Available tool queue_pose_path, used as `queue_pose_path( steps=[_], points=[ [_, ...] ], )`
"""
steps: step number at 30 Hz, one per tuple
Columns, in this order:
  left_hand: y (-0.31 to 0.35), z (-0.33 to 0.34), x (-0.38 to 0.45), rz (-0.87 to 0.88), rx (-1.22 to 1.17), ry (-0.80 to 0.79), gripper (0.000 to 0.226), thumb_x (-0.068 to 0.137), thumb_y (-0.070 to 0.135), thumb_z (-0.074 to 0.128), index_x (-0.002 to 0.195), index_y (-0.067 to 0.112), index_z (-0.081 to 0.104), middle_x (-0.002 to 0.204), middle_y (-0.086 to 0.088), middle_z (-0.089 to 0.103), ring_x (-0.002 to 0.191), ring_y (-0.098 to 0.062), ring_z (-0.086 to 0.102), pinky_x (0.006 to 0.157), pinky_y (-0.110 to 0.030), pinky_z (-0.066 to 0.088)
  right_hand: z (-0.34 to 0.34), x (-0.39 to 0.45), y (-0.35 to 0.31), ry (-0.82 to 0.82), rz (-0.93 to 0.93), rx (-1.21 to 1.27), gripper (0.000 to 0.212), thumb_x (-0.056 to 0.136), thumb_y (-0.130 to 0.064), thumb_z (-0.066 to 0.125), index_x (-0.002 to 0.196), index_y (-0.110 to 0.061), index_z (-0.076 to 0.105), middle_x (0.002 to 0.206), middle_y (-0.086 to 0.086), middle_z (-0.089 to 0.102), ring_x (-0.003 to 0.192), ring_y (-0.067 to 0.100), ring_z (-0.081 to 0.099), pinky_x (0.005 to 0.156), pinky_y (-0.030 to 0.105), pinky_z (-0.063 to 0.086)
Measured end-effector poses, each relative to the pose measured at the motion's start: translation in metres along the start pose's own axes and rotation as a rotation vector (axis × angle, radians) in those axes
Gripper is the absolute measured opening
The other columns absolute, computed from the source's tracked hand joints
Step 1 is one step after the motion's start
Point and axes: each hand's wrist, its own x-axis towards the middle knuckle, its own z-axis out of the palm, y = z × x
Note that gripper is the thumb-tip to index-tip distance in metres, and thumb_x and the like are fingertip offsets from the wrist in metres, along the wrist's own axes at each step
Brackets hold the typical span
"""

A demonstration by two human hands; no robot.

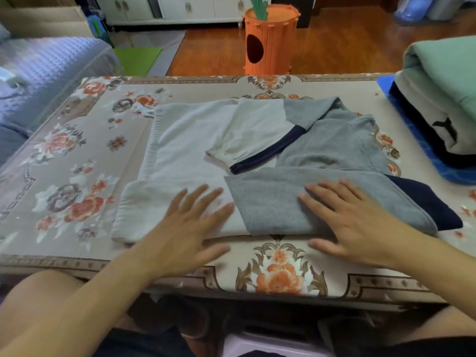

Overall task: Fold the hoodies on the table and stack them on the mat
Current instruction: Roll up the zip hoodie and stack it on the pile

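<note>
Now both the left hand (190,228) and the right hand (353,222) lie spread flat on the white, grey and navy cotton hoodie (231,150), near the blue mat (401,117), smoothing its folded sleeves; next probably folding it across.

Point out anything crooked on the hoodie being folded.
The navy-trimmed sleeve lies slanted across the hoodie, and the navy corner sticks out at the right. Both hands press flat.

Half-folded grey-and-white hoodie (206,140) on table (77,155)
</note>
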Motion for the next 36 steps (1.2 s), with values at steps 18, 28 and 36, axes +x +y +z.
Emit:
queue_pose_path(
  steps=[18, 28, 36],
  points=[
    [0.053, -0.029, 0.023, 0.058, -0.105, -0.145, 0.07, 0.102, 0.062, 0.028, 0.161, 0.036, 0.001, 0.168, 0.007, -0.02, 0.154, -0.016, -0.02, 0.127, -0.042, -0.005, -0.037, -0.018, -0.003, -0.306, 0.068, 0.335, 0.076, 0.092, -0.074, 0.033, 0.154, -0.05, -0.005, 0.161, -0.023, -0.01, 0.15, 0.006, -0.011, 0.126, 0.041, 0.004],
    [0.058, 0.002, 0.065, 0.041, -0.231, -0.079, 0.066, 0.099, 0.069, 0.007, 0.159, 0.044, -0.004, 0.169, 0.01, -0.011, 0.155, -0.016, -0.015, 0.126, -0.041, -0.006, -0.009, 0.023, 0.0, -0.095, 0.084, 0.355, 0.078, 0.086, -0.076, -0.005, 0.157, -0.044, 0.001, 0.166, -0.014, -0.002, 0.152, 0.01, -0.004, 0.125, 0.039, 0.001],
    [-0.101, -0.027, 0.161, -0.353, -0.255, 0.115, 0.059, 0.107, 0.05, 0.025, 0.161, 0.028, 0.019, 0.17, 0.0, 0.009, 0.157, -0.021, 0.0, 0.124, -0.036, -0.002, -0.05, 0.186, 0.064, 0.221, 0.229, 0.436, 0.043, 0.106, -0.026, 0.039, 0.148, -0.021, 0.043, 0.154, 0.003, 0.04, 0.142, 0.026, 0.033, 0.116, 0.04, 0.028]
  ],
)
